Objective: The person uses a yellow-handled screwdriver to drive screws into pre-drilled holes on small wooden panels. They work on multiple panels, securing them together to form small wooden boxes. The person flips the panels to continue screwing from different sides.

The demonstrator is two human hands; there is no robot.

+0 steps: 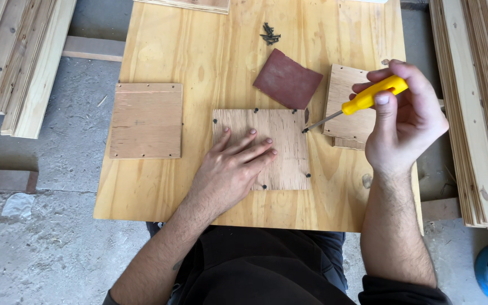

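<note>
Left hand [234, 165] flat, fingers spread, pressing small board [280, 148]. Right hand [405, 116] grips yellow screwdriver [362, 101], tip at board's right edge. Table [159, 186] front bare; forearms cut off below.

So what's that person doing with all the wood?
A person sits at a plywood board used as a table. The left hand lies flat on a small square wooden panel with dark screws at its edges. The right hand holds a yellow-handled screwdriver, its tip at the screw on the panel's right edge. Beside it lie a sheet of reddish sandpaper, a little pile of spare screws and two more panels.
</note>
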